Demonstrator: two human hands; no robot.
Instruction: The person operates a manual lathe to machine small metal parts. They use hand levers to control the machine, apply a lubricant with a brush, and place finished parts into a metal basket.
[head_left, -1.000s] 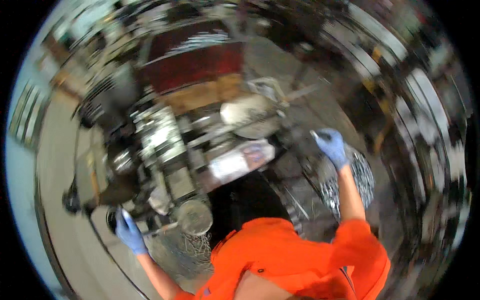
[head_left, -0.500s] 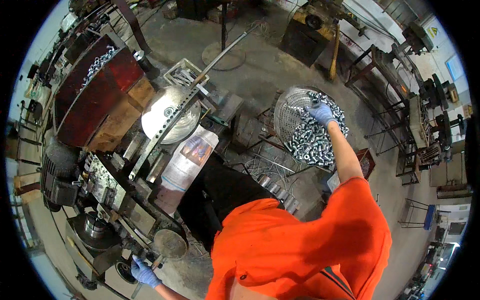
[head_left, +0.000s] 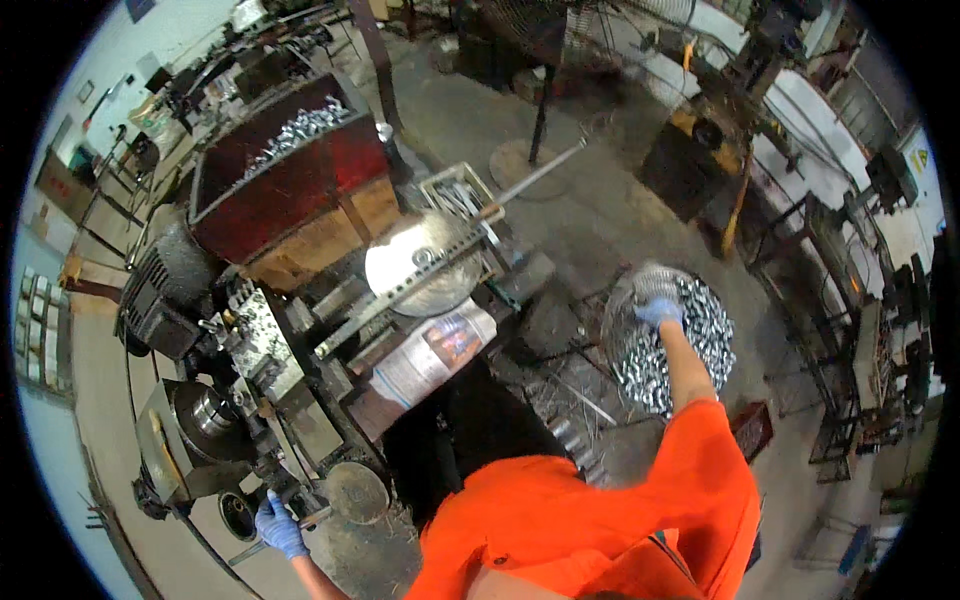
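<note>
My right hand (head_left: 660, 312), in a blue glove, reaches into a round perforated metal basket (head_left: 622, 300). Its fingers are smeared by motion, so what they hold cannot be made out. Small shiny cylindrical metal parts (head_left: 702, 335) are heaped on the basket's right and near sides. At the lower left, my blue-gloved left hand (head_left: 281, 526) is closed around a metal lever (head_left: 250, 551) of the machine, beside a black handwheel (head_left: 237, 517). A round metal chuck (head_left: 212, 412) sits on the machine just beyond that hand.
A red bin (head_left: 300, 185) of metal parts stands at the far left. Before me are a round metal disc (head_left: 425, 265), a long slotted bar (head_left: 400, 290) and a printed bag (head_left: 425, 365). Farther off stand a small tray (head_left: 460, 195) and a broom (head_left: 738, 205).
The view has swung, so the scene sits farther right and lower. My right hand has shifted left within the basket. My left hand stays at the lever.
</note>
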